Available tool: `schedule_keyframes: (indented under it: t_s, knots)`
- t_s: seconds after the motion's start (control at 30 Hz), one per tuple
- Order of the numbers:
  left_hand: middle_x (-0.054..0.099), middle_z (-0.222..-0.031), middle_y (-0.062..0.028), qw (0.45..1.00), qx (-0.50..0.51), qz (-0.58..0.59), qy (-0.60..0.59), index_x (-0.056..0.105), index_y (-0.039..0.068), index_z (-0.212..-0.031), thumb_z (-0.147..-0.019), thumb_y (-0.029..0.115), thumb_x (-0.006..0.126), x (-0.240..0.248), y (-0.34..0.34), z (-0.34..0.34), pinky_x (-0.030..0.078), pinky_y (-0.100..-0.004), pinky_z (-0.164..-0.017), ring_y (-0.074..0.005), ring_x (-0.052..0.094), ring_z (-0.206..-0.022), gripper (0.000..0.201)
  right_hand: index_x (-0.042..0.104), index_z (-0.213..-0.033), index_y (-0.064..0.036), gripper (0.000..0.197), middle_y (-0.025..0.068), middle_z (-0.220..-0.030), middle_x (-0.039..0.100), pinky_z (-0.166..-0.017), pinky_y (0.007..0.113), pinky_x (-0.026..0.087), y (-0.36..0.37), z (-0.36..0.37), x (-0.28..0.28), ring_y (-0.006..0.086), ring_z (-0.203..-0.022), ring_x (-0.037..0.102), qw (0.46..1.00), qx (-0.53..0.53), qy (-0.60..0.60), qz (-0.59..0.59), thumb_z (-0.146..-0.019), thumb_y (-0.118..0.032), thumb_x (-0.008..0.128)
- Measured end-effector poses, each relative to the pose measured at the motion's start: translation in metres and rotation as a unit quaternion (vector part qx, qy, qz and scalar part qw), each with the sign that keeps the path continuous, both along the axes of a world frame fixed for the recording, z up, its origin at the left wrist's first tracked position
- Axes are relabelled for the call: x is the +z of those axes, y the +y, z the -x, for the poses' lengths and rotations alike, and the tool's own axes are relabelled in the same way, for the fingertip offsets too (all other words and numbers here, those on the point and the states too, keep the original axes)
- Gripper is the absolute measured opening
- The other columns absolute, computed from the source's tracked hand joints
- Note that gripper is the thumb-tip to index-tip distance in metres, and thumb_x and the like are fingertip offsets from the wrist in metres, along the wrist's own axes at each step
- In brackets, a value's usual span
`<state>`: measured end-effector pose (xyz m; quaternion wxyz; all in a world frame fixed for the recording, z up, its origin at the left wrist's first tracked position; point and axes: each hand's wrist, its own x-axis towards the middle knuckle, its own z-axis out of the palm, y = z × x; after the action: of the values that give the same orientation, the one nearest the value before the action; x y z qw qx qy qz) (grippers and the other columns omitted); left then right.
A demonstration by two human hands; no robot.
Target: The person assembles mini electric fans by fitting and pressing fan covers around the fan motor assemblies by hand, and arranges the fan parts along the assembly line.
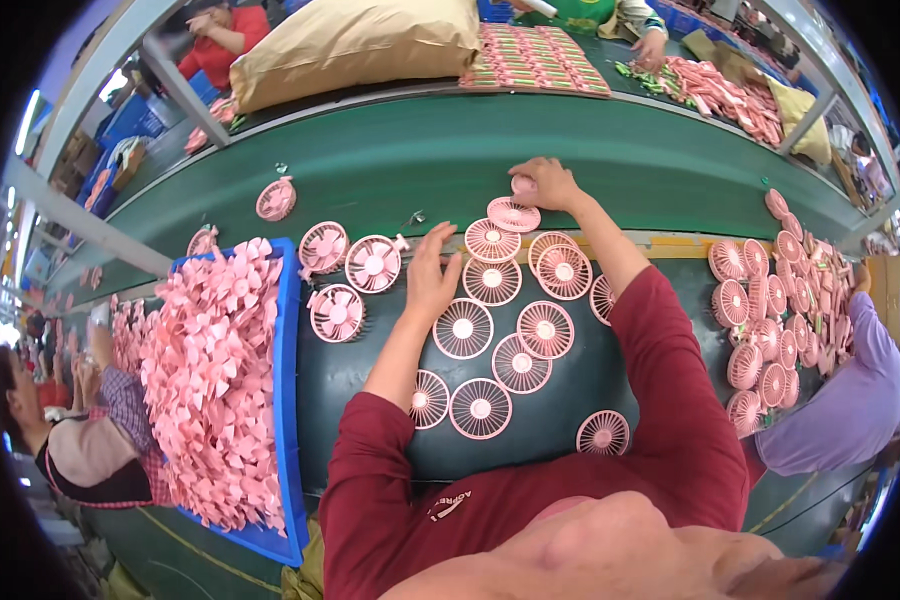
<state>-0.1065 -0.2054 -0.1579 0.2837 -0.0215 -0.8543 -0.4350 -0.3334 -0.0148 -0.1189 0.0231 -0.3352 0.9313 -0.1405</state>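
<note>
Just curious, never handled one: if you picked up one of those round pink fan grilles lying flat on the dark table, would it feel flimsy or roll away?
The pink fan grille looks thin with open spokes, so probably light and slightly bendy. Lying flat, it likely slides rather than rolls. The left hand rests beside several.

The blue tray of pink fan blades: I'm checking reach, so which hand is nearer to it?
Left. The left hand rests on the table among the round pink grilles, a few fans away from the blue tray. The right hand is farther off, up on the green conveyor belt.
</note>
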Motion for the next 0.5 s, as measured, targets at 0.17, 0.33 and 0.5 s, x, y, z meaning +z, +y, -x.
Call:
schedule_keyframes:
  t_s: [0.17,0.33,0.5]
  knots:
    - [0.056,-0.132,-0.0146,0.992,-0.018,0.120,-0.026,0.053,0.008,-0.129,-0.091,0.027,0.058,0.002,0.003,-0.003,0.042,-0.0431,-0.101,-0.0344,0.053,-0.119,0.043,0.062,-0.125,-0.0060,0.045,0.0130,-0.124,0.064,-0.101,0.035,0.044,-0.018,-0.037,0.014,0.0266,-0.115,0.059,0.918,0.273,-0.250,0.140,-0.088,-0.032,0.064]
    - [0.062,-0.124,-0.0132,0.991,-0.110,0.056,-0.058,0.062,0.007,-0.115,-0.091,0.026,0.059,0.015,0.001,-0.007,0.045,-0.0423,-0.098,-0.0333,0.056,-0.116,0.030,0.060,-0.126,-0.0047,0.048,0.0096,-0.118,0.066,-0.095,0.030,0.045,0.000,-0.092,0.056,0.0176,-0.105,0.060,0.891,0.264,-0.350,0.121,-0.086,-0.033,0.063]
    - [0.066,-0.116,-0.0113,0.951,-0.240,-0.121,-0.152,0.062,0.005,-0.117,-0.092,0.015,0.060,0.021,-0.007,-0.023,0.050,-0.0316,-0.089,-0.0188,0.065,-0.101,0.027,0.060,-0.127,-0.0042,0.044,0.0041,-0.112,0.065,-0.084,0.026,0.047,0.042,-0.113,0.060,0.0100,-0.096,0.057,0.859,0.199,-0.444,0.160,-0.088,-0.024,0.067]
